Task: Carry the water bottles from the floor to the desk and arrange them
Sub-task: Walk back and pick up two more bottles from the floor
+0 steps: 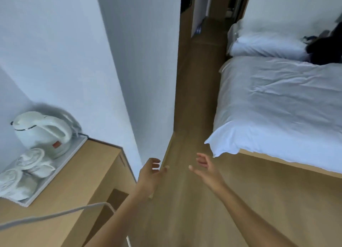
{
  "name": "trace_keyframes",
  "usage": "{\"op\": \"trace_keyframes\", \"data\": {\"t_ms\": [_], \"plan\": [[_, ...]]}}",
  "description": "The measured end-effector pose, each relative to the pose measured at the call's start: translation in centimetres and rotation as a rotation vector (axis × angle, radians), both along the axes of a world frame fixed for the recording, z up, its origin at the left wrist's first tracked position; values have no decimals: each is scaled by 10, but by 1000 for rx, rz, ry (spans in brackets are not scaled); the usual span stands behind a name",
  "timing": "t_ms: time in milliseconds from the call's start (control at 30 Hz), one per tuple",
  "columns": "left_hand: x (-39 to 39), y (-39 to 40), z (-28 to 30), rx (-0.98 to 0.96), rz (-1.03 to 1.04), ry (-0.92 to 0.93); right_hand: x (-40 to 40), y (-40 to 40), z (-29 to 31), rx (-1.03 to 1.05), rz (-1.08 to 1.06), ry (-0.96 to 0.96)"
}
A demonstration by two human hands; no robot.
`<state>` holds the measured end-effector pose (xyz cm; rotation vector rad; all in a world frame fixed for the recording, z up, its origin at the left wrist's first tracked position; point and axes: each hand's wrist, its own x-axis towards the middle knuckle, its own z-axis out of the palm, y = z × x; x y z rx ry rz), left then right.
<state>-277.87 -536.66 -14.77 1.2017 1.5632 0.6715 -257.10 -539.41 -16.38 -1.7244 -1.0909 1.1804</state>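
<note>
Two hands are out in front of you over the wooden floor (194,102), palms turned toward each other. Your left hand (149,174) has its fingers loosely spread and slightly bent, holding nothing. Your right hand (207,168) is likewise relaxed, fingers apart, thumb pointing toward the left hand, holding nothing. The two hands are near each other but not touching.

Water bottles: none can be made out in this view, so their place cannot be told.

Desk (61,189) sits at your left against the white wall (64,52). On it a white tray (61,165) carries a white kettle (43,133) and upturned cups (31,160) just beside the kettle. A white cable (55,214) crosses the desk's near part.

Bed (281,102) with white duvet stands at your right; a dark item (325,49) lies by the pillow (266,45).
</note>
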Motion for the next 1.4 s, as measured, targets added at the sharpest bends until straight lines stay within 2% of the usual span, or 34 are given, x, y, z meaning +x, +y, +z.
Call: {"op": "trace_keyframes", "data": {"t_ms": [100,300,467,600,833,1167,1400], "plan": [[65,36,-3,-20,-43,26,80,17,10,-15,-106,20],[157,130,-4,-22,-106,38,176,76,17,-27,-275,76],[234,242,-12,-18,-170,15,248,168,6,-59,-310,52],[288,359,-12,-28,-166,-26,314,282,12,-115,-306,-11],[356,563,18,84,-103,-37,392,485,43,-71,-292,83],[496,838,5,51,-100,-17,513,779,17,-66,-240,88],[580,1047,19,61,-77,25,607,993,34,-71,-230,84]]}}
